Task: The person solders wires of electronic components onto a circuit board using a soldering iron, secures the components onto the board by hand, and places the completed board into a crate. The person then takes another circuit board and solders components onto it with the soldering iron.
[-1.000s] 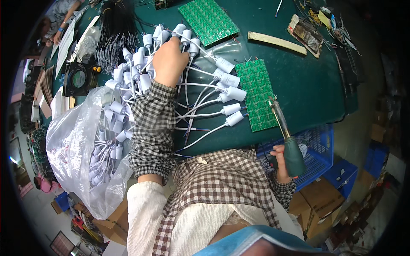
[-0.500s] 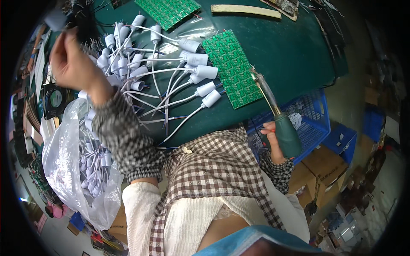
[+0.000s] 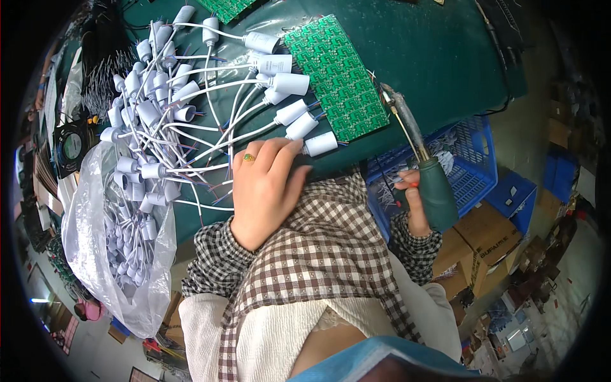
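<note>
- Nearest lamp socket (image 3: 320, 144): white, lying on the green table (image 3: 445, 76) at the near end of a loose row, its thin wires pointing toward the lower corner of the circuit board (image 3: 337, 76).
- Row of sockets (image 3: 291, 84): mouths toward the board, cords trailing left; the arrangement probably keeps the wire ends together along one edge.
- Left hand (image 3: 264, 188): palm down, fingers together and stretched forward, thumb set apart; the fingertips meet the cord end of the nearest lamp socket. Whether they pinch it cannot be told.
- Right hand (image 3: 415, 207): closed about the green handle of the soldering iron (image 3: 438, 191), wrist low beside the apron (image 3: 324, 248). The shaft slants up and leftward, presumably to hold the hot end clear of the body; the tip lies near the board's right edge.
- Surroundings: heaped sockets (image 3: 149, 114) and a clear bag (image 3: 89, 216) at left; a blue basket (image 3: 477, 172) at right.
</note>
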Tool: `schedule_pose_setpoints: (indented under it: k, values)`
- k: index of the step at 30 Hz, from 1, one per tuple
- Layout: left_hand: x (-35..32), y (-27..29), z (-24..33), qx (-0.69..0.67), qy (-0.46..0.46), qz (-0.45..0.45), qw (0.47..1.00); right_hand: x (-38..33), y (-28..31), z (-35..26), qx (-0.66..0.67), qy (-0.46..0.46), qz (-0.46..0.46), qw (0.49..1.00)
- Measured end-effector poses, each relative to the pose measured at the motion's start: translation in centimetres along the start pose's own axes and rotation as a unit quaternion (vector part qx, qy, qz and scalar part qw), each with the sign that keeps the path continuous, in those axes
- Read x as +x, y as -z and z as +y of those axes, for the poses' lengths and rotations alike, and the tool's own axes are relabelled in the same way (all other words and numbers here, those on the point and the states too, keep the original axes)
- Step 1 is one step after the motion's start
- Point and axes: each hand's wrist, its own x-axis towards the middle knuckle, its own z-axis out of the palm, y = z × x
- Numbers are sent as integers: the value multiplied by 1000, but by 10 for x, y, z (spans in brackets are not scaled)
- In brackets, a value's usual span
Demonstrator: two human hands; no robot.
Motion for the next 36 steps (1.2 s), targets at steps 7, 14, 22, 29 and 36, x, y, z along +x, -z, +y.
schedule_pose_setpoints:
  k: [7,14,22,29,36]
  values:
    - [0,-12,-9,-6,76,30,997,-7,1,0,40,-14,16,999]
    - [11,12,-17,80,-118,65,988,-2,2,5,11,-27,2,1000]
    - [22,32,6,96,-160,21,982,2,-1,5,11,-4,8,1000]
    - [73,25,-57,30,-166,72,983,0,-1,3,12,3,5,1000]
    - [34,29,-34,80,-160,175,968,-2,0,2,25,-9,12,1000]
